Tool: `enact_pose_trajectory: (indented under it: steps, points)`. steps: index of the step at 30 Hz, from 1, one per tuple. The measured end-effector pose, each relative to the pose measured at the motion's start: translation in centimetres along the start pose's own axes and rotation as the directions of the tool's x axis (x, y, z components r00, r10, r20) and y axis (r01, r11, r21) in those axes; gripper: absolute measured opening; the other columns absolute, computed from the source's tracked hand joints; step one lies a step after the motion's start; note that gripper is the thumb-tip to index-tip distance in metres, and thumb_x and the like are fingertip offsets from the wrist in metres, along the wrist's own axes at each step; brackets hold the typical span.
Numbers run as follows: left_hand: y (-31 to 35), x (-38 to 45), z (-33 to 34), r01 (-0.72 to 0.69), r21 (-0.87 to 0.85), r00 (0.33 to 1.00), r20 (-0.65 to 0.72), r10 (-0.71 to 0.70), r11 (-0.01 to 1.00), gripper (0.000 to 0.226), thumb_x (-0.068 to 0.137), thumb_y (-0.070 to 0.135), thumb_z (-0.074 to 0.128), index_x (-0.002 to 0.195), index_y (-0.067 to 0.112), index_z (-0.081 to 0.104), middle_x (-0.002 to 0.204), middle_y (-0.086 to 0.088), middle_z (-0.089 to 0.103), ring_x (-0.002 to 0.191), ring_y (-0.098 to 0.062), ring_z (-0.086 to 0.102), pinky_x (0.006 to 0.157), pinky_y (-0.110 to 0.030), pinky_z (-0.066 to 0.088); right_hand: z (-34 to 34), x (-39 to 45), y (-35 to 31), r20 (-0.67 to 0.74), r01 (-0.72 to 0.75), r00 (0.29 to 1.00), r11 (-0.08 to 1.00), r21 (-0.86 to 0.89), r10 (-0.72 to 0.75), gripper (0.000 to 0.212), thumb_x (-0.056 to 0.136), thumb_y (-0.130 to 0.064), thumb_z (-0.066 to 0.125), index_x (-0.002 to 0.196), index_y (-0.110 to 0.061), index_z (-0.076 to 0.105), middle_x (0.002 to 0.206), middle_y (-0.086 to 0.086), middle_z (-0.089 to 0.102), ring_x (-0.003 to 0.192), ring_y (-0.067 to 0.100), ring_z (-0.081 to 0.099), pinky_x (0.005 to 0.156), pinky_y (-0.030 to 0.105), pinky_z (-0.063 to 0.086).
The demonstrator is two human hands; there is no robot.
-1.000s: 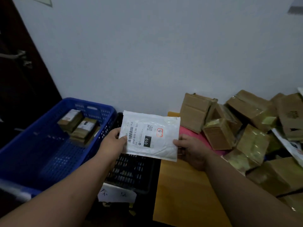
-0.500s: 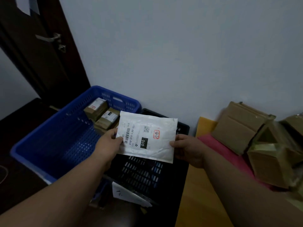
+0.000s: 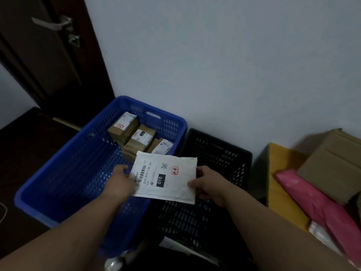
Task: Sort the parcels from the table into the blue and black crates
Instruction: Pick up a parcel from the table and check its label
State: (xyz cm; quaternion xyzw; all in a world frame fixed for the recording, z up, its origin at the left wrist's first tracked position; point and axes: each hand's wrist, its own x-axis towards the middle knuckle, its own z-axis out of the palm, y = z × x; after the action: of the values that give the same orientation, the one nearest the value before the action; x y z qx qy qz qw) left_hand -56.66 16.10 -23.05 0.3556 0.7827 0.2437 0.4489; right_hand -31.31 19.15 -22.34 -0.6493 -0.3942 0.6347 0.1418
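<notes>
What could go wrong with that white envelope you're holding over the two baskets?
1. The white envelope hangs right over the wall between the blue crate and the black crate, so it might drop into the wrong one.
2. The left hand and right hand pinch only its edges; it could slip.

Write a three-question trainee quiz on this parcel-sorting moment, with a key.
1. True or false: the white envelope is held by both the left hand and the right hand.
2. Which crate already holds brown boxes?
A. blue crate
B. black crate
C. both
3. Fill in: the big number in the black square on the envelope's label reads ___.

Key: 1 true; 2 A; 3 010.
</notes>
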Motion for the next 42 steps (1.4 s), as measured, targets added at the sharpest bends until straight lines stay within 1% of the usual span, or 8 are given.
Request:
enact_pose_trajectory:
  steps: [7,11,16,19,25,35,39,42]
  points:
    - [-5.8,10.6,-10.8,-0.044,0.36,0.998,0.06,0.024,0.932,0.027,0.093,0.009,0.056,0.115,0.021,0.047,0.114,-0.007,0.058,0.092,-0.023,0.058,0.078,-0.035,0.048,15.1,8.2,-3.1,-0.01,-0.014,1.0,0.997,-0.07,0.014,0.081,0.083,0.006,0.064,0.145,-0.03,0.025,0.129,0.016,0.053,0.102,0.029,0.057,0.058,0.029,0.055]
    - [-9.6,15.7,-13.9,-0.034,0.533,0.994,0.105,-0.026,0.846,0.024,0.091,0.003,0.048,0.107,0.02,0.048,0.119,-0.009,0.053,0.089,-0.019,0.054,0.069,-0.027,0.039,21.8,12.2,-2.2,0.056,-0.056,0.996,0.983,-0.174,0.067,0.062,0.084,0.004,0.059,0.124,-0.035,0.032,0.115,0.009,0.05,0.101,0.029,0.058,0.082,0.042,0.057]
    - [-14.9,21.6,-13.7,-0.02,0.633,0.97,0.2,-0.138,0.774,0.012,0.094,0.015,0.054,0.105,0.014,0.049,0.119,-0.01,0.055,0.092,-0.017,0.052,0.069,-0.025,0.04,26.6,17.3,1.1,0.082,-0.17,0.977,0.952,-0.255,0.197,0.036,0.086,0.004,0.056,0.111,-0.021,0.049,0.112,0.009,0.048,0.088,0.022,0.053,0.056,0.021,0.044]
    - [-18.3,24.6,-12.4,0.024,0.695,0.931,0.247,-0.269,0.719,0.026,0.096,0.021,0.051,0.119,0.008,0.049,0.121,-0.011,0.054,0.102,-0.021,0.055,0.077,-0.028,0.046,29.1,20.1,3.7,0.079,-0.234,0.961,0.932,-0.276,0.264,0.03,0.087,0.004,0.056,0.103,-0.02,0.052,0.111,0.007,0.048,0.081,0.016,0.05,0.053,0.017,0.039]
    - [-23.6,29.0,-10.3,0.072,0.8,0.866,0.246,-0.435,0.595,0.05,0.097,0.025,0.049,0.141,0.007,0.034,0.139,-0.015,0.045,0.121,-0.026,0.051,0.097,-0.032,0.045,32.9,23.9,7.3,0.1,-0.309,0.928,0.892,-0.33,0.358,0.035,0.087,-0.003,0.066,0.117,-0.016,0.055,0.115,0.006,0.049,0.098,0.02,0.051,0.076,0.023,0.045]
    - [-25.3,31.8,-10.7,0.094,0.841,0.851,0.21,-0.482,0.533,0.051,0.101,0.031,0.045,0.145,0.006,0.035,0.144,-0.012,0.043,0.125,-0.023,0.048,0.1,-0.027,0.041,35.6,26.2,7.7,0.229,-0.3,0.885,0.874,-0.383,0.404,0.053,0.092,-0.013,0.065,0.141,-0.017,0.046,0.144,0.009,0.042,0.121,0.022,0.049,0.103,0.027,0.044]
    - [-24.9,30.7,-10.2,0.078,0.856,0.803,0.25,-0.541,0.511,0.043,0.104,0.029,0.04,0.142,0.008,0.042,0.141,-0.011,0.048,0.107,-0.016,0.049,0.096,-0.023,0.042,35.3,26.1,7.1,0.304,-0.236,0.86,0.847,-0.476,0.41,0.067,0.099,-0.022,0.057,0.156,-0.019,0.022,0.16,0.005,0.022,0.142,0.024,0.033,0.112,0.021,0.028]
    - [-24.1,29.1,-9.9,0.049,0.875,0.803,0.253,-0.54,0.482,0.038,0.104,0.027,0.04,0.138,0.009,0.048,0.132,-0.009,0.054,0.099,-0.016,0.048,0.09,-0.022,0.045,33.8,25.0,6.3,0.297,-0.172,0.875,0.819,-0.547,0.382,0.064,0.101,-0.022,0.054,0.156,-0.012,0.023,0.159,0.006,0.027,0.141,0.023,0.035,0.112,0.022,0.028]
